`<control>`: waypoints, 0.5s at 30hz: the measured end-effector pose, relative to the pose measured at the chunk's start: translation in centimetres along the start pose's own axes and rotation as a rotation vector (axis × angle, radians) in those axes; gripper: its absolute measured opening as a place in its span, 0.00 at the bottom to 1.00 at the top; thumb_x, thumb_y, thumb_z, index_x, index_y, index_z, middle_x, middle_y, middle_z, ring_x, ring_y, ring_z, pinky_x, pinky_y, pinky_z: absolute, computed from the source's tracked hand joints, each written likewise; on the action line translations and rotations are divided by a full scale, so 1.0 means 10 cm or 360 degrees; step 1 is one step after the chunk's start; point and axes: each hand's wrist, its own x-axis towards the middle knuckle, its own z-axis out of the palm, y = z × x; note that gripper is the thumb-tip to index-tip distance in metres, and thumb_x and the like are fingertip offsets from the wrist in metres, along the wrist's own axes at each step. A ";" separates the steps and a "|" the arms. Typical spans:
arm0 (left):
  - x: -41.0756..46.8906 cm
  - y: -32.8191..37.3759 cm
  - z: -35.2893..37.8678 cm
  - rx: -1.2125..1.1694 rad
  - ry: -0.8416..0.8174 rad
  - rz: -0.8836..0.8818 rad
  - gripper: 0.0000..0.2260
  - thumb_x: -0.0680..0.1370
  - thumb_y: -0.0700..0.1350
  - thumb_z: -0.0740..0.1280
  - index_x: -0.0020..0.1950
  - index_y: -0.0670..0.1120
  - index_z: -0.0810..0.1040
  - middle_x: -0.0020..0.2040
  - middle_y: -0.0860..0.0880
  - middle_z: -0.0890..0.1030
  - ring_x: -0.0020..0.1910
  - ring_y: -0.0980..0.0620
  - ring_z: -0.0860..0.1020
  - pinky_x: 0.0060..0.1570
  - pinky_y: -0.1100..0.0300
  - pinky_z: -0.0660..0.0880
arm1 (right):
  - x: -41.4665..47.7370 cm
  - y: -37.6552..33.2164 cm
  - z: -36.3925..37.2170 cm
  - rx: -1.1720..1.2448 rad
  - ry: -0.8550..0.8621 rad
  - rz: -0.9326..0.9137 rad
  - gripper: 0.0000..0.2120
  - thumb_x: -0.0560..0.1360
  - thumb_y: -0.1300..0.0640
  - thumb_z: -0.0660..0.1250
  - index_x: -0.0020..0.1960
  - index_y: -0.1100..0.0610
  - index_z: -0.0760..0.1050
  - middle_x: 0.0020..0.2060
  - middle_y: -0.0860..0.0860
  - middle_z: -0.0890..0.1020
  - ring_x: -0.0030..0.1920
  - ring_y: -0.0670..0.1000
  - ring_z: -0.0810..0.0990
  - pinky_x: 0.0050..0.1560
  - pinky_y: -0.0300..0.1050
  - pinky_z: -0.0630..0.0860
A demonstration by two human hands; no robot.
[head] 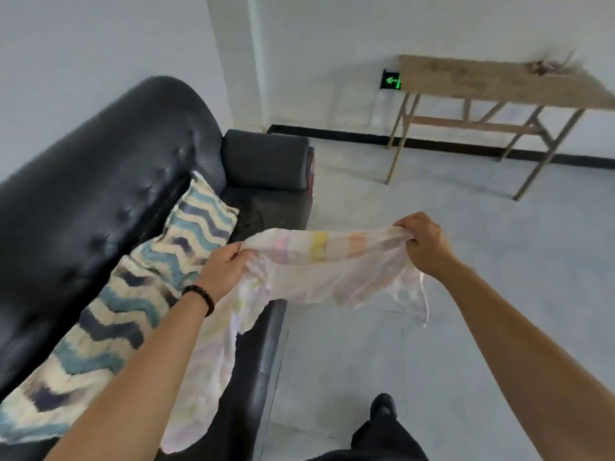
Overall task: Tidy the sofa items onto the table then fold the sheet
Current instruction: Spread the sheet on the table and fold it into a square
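A thin white sheet [319,271] with pale pink, yellow and orange stripes is stretched between both hands above the front edge of the black leather sofa [109,181]. My left hand [226,269] grips its left end over the seat. My right hand [424,242] bunches the other end out over the floor. The sheet's loose part hangs down past the sofa front. A wooden folding table [466,83] stands far right against the wall, with a small brownish item [540,67] on its top, too blurred to name.
Two cushions with a blue, navy and cream zigzag pattern [199,227] lean along the sofa back. The sofa's armrest [266,158] is at the far end. Grey floor [466,327] spreads between sofa and table. My dark shoe [382,405] shows at the bottom.
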 end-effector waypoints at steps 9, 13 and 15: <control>1.12 1.92 2.05 -0.0113 -0.0058 0.0342 0.15 0.75 0.57 0.61 0.44 0.46 0.77 0.39 0.51 0.77 0.39 0.55 0.74 0.42 0.57 0.70 | 0.30 1.90 -0.89 0.0466 0.0130 0.0525 0.04 0.75 0.49 0.67 0.48 0.48 0.75 0.40 0.45 0.78 0.43 0.51 0.76 0.35 0.42 0.67; 1.63 2.50 2.69 0.0687 -0.0086 0.0633 0.26 0.62 0.70 0.69 0.44 0.50 0.73 0.38 0.56 0.76 0.37 0.58 0.75 0.35 0.59 0.73 | 0.67 2.56 -1.54 0.0327 0.0393 0.0558 0.13 0.74 0.45 0.65 0.43 0.56 0.76 0.35 0.51 0.77 0.40 0.55 0.75 0.40 0.49 0.70; 1.90 2.66 2.93 0.0879 -0.0101 0.0779 0.24 0.63 0.68 0.71 0.42 0.51 0.68 0.38 0.55 0.74 0.35 0.56 0.74 0.31 0.61 0.69 | 0.96 2.80 -1.86 0.0427 0.0600 0.0686 0.19 0.71 0.43 0.59 0.39 0.60 0.73 0.32 0.54 0.75 0.37 0.56 0.74 0.35 0.49 0.68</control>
